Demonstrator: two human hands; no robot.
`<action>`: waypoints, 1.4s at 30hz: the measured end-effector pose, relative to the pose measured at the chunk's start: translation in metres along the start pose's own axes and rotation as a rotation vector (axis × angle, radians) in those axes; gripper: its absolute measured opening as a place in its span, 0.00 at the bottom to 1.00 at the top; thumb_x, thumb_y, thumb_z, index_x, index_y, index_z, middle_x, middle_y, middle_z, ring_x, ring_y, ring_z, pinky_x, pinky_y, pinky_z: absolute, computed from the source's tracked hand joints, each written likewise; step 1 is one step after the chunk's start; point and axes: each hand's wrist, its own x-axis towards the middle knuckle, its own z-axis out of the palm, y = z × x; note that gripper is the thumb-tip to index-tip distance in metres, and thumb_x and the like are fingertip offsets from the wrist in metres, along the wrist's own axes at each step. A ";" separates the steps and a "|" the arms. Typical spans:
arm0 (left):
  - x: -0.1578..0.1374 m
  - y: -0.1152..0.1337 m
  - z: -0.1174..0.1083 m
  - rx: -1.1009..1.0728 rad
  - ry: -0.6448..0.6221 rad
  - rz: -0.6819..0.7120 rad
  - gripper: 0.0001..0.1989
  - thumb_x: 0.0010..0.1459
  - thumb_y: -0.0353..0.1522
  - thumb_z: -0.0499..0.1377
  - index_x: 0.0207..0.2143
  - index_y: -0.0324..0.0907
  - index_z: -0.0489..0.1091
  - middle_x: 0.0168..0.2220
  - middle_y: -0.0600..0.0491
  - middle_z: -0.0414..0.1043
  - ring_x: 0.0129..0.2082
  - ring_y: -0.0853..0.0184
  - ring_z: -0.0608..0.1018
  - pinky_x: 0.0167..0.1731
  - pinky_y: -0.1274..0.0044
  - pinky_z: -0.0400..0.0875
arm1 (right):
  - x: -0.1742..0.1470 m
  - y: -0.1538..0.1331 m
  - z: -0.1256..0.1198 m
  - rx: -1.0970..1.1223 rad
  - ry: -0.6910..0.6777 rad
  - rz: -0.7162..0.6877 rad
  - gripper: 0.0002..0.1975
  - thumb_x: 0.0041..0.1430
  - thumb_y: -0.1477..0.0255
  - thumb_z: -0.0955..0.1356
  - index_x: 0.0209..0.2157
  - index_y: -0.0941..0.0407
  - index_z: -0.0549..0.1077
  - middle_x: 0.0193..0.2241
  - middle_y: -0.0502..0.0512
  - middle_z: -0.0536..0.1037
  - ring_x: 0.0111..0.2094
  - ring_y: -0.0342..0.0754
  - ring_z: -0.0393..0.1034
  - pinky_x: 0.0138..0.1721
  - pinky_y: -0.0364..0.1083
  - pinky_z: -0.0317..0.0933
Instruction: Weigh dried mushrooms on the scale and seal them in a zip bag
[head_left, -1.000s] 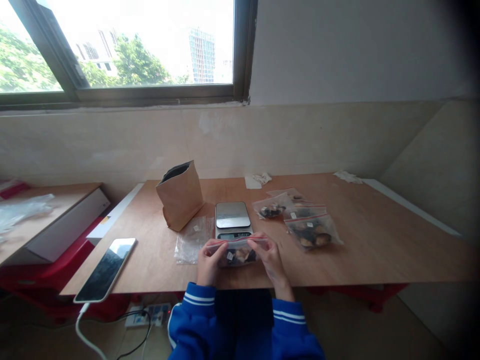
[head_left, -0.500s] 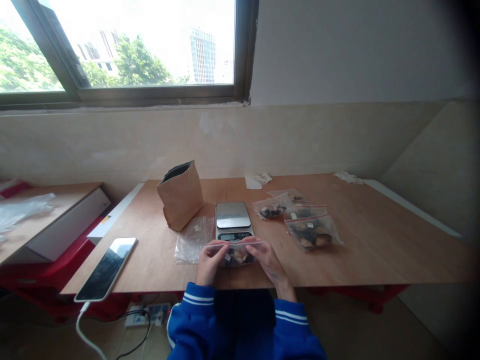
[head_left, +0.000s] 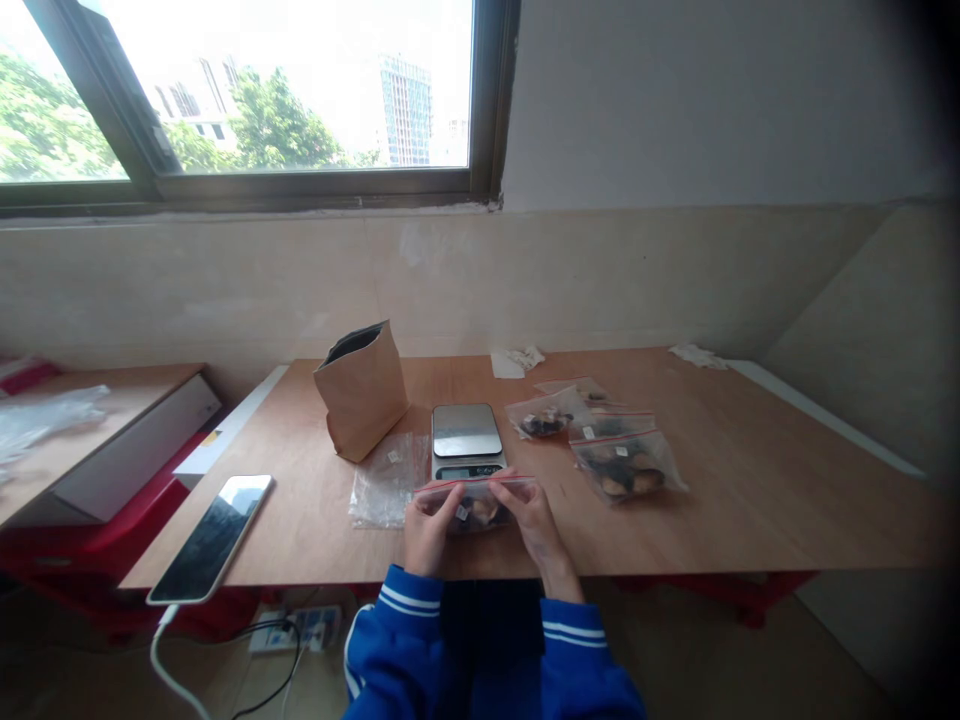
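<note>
Between my hands is a clear zip-lock bag (head_left: 480, 512) with a red seal strip, holding dark and tan dried pieces and a small white label. My left hand (head_left: 429, 525) pinches the seal at its left part. Farther right along the same strip, my right hand (head_left: 531, 512) grips it between thumb and fingers. Just beyond the bag stands a digital kitchen scale (head_left: 466, 432) with a bare metal plate; its display is partly covered by my fingers. Left of the scale lie flat clear plastic bags (head_left: 386, 485).
Several filled zip-lock bags (head_left: 626, 468) lie right of the scale. An open brown paper bag (head_left: 364, 395) stands at the back left. A phone (head_left: 214, 540) with a white cable rests at the table's left edge. Crumpled tissue (head_left: 525, 357) lies near the wall.
Both hands have moved closer together along the seal strip, the left one shifting right. The bag has shifted slightly to the right.
</note>
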 end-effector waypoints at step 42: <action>-0.001 0.008 0.011 0.047 -0.026 0.002 0.13 0.48 0.39 0.65 0.30 0.37 0.75 0.27 0.51 0.75 0.29 0.67 0.75 0.31 0.78 0.68 | -0.002 -0.004 0.010 -0.094 -0.032 0.033 0.13 0.48 0.62 0.73 0.30 0.56 0.74 0.24 0.49 0.77 0.26 0.46 0.71 0.29 0.43 0.65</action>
